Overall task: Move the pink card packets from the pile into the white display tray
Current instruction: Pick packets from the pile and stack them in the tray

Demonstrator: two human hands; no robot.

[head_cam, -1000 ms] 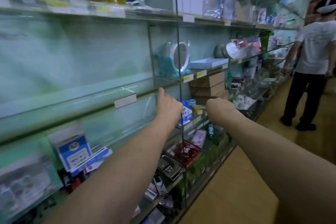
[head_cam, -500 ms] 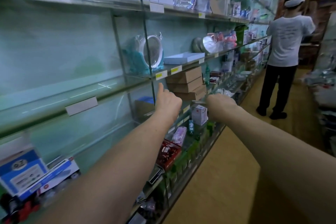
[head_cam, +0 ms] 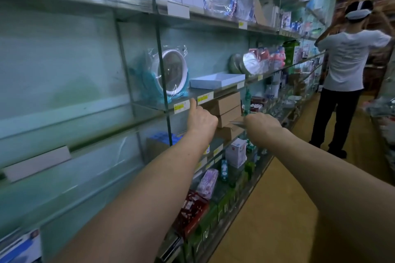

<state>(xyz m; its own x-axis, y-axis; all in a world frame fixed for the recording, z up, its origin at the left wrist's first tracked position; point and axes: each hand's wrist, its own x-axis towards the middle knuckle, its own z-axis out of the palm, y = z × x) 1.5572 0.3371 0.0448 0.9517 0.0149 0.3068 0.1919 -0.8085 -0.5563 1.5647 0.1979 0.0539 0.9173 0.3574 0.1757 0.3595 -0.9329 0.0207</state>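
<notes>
Shelf (head_cam: 147, 103): glass, tray (head_cam: 217, 80) on it.
Floor (head_cam: 277, 209): tan, right.
Left hand (head_cam: 202, 120): curled, your grip hidden.
Right hand (head_cam: 261, 127): clamping flat item (head_cam: 237, 123).

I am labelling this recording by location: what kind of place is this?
Most likely a shop aisle: long glass shelves carry yellow price labels, a wrapped mirror and stacked cardboard boxes.
</notes>
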